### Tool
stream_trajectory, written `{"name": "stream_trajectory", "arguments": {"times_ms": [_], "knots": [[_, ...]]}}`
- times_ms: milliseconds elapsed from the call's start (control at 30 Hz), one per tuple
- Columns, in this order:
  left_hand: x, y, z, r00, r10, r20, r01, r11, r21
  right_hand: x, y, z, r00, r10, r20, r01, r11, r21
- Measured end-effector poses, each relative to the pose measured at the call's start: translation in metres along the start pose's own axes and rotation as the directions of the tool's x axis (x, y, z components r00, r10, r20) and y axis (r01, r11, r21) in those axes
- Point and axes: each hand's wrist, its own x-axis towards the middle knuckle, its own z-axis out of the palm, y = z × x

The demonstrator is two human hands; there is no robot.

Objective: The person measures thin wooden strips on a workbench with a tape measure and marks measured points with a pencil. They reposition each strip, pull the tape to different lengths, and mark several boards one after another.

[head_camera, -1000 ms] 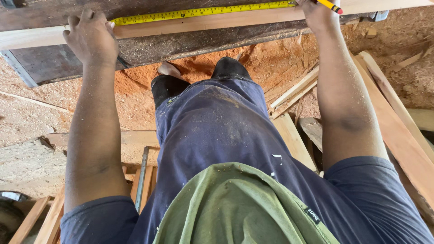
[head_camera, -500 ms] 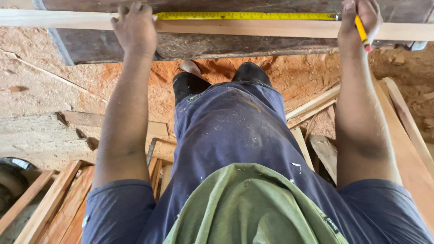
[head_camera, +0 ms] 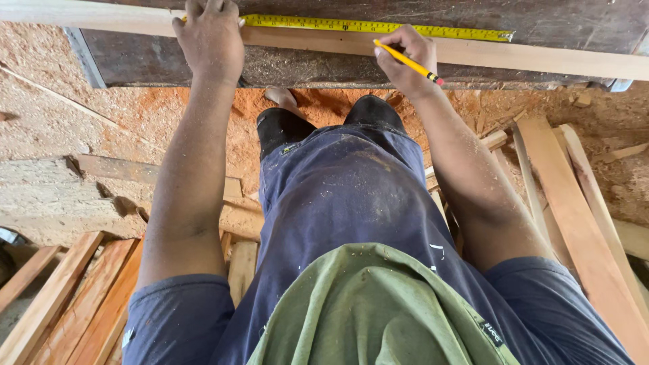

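Your left hand (head_camera: 211,40) stays flat, pinning yellow tape measure (head_camera: 378,27) on pale wood strip (head_camera: 527,59). Your right hand (head_camera: 405,61), closed around yellow pencil (head_camera: 407,62), has slid inward along tape; marking point looks near.

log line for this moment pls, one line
left hand pressing tape measure on plank | right hand holding pencil at plank edge | sawdust floor
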Motion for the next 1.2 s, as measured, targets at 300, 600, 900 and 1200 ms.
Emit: {"name": "stream_trajectory", "arguments": {"times_ms": [300, 600, 900, 1200], "knots": [[0.003, -0.001, -0.005, 0.999, -0.032, 0.024, 0.032, 0.999, -0.011, 0.002, 0.008, 0.019, 0.981, -0.158, -0.109, 0.133, 0.970, -0.205], [0.005, -0.003, -0.021, 0.997, 0.022, -0.074, -0.024, 0.999, -0.028, 0.013, -0.006, -0.010, 0.995, 0.089, 0.043, -0.076, 0.970, -0.231], [0.005, -0.053, -0.043, 0.975, -0.110, 0.193, 0.162, 0.946, -0.281, -0.008, 0.001, 0.006, 0.954, -0.301, -0.008, 0.210, 0.685, -0.698], [-0.014, -0.091, -0.053, 0.946, -0.039, 0.321, 0.134, 0.951, -0.279, -0.045, 0.050, -0.087, 1.000, -0.010, -0.014, -0.004, 0.642, -0.766]]}}
